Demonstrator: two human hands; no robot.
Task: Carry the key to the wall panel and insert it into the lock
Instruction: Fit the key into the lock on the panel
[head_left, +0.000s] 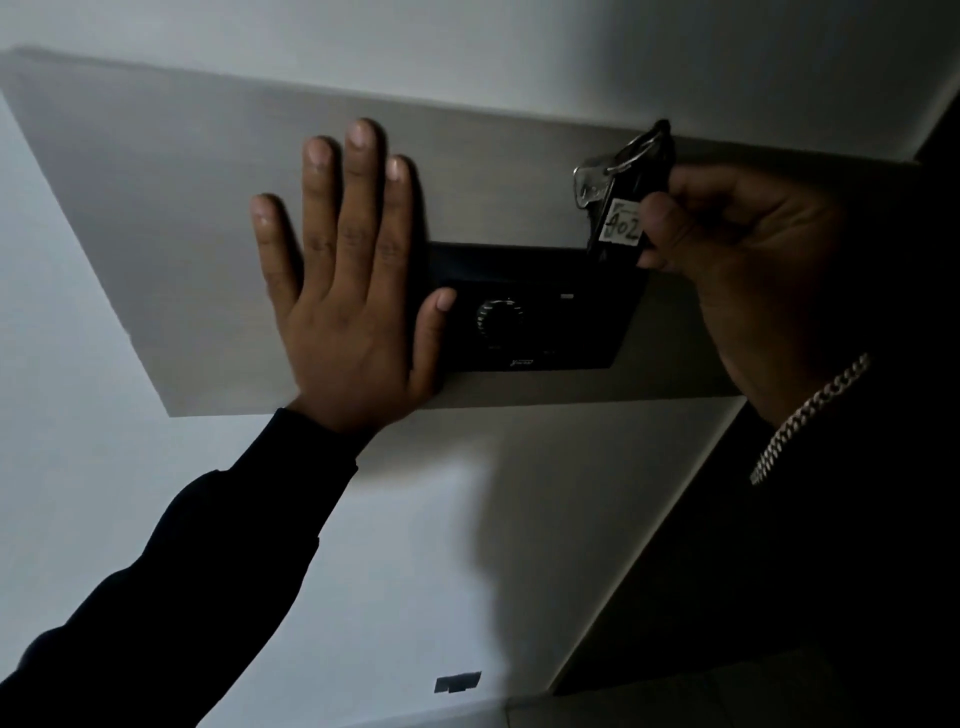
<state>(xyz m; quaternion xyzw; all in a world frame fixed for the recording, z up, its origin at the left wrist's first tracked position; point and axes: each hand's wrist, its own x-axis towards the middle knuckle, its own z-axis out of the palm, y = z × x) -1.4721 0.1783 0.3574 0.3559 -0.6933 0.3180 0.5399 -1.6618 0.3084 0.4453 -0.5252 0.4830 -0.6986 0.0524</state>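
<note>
The key (589, 182) hangs off a black tag (618, 218) pinched in the closed right hand (737, 244), upper right of the frame, just above the dark lock plate (545, 322). The left hand (343, 291) lies open and flat on the grey wall panel (156, 208). The keyhole can't be made out; the room is dim.

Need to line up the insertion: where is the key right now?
In the head view, upper right: the key hangs from the black tag pinched in the right hand, just above the dark wall panel.
</note>
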